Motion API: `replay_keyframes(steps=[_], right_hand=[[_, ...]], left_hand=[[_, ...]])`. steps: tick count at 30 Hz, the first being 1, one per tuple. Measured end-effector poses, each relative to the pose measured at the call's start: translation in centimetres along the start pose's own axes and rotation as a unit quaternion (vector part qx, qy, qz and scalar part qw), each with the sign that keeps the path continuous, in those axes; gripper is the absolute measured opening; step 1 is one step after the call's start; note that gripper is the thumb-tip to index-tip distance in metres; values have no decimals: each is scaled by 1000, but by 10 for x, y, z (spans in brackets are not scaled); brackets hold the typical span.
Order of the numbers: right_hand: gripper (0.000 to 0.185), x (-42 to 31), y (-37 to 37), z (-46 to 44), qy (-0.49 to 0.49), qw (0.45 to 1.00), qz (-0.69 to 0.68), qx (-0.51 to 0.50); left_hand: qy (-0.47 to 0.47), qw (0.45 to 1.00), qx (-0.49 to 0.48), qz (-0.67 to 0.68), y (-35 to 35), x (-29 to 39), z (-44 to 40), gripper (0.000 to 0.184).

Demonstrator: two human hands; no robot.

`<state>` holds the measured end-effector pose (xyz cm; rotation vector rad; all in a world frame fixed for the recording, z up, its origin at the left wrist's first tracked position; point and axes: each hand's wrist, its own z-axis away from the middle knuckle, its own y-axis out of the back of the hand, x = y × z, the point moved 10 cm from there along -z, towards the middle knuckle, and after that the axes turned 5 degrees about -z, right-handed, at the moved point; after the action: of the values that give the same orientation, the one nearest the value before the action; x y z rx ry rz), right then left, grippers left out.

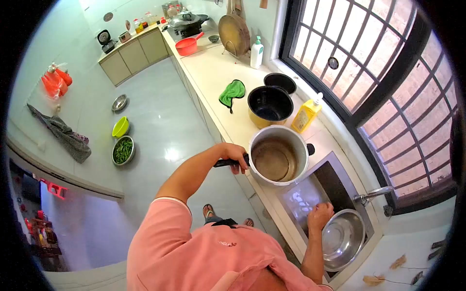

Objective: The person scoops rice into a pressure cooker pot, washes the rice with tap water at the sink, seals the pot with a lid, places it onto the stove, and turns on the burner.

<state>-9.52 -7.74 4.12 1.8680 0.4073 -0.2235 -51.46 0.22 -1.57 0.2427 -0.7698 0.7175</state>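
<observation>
My left hand (235, 156) is wrapped round the black handle (224, 163) of a large metal pot (278, 155), which stands at the counter edge beside the sink (304, 196). The pot's inside is brownish at the bottom. Over the sink, my right hand (320, 216) has its fingers curled near the rim of a shiny steel basin (343, 240). What those fingers hold, if anything, is hidden.
Behind the pot stand a black-lined pot (270, 106), a black bowl (280, 83) and a yellow bottle (307, 114). A green cloth (233, 94) lies on the counter (208, 72). The faucet (374, 195) juts over the sink. Greens fill a floor bowl (123, 150).
</observation>
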Motion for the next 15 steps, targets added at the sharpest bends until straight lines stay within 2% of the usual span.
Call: replay_keyframes(steps=[1, 2, 4, 6, 9, 11, 12, 13, 15], right_hand=[[32, -26, 3, 6, 111, 992, 42, 30], [30, -15, -7, 12, 22, 999, -47, -10], [26, -18, -25, 37, -160, 959, -219, -88], [23, -31, -20, 35, -133, 970, -197, -54], [20, -42, -11, 25, -127, 974, -185, -25], [20, -59, 9, 10, -106, 983, -147, 13], [20, -66, 17, 1, -141, 975, -170, 16], [21, -100, 41, -14, -120, 979, -165, 19], [22, -136, 64, -35, -95, 954, -286, 10]], left_hand=[[-3, 1000, -13, 11, 0, 2, -1, 28], [3, 999, -25, 21, 0, -1, -5, 26], [2, 998, -61, 29, -5, -7, -13, 26], [-23, 993, -104, 56, -7, -1, -8, 21], [-66, 991, -72, 87, -5, -16, -30, 19], [-86, 994, -1, 69, -13, -8, -13, 21], [-104, 991, 3, 85, -20, -9, -15, 21], [-122, 987, 7, 106, -26, -12, -18, 22], [-151, 982, 77, 81, -30, -12, 4, 19]])
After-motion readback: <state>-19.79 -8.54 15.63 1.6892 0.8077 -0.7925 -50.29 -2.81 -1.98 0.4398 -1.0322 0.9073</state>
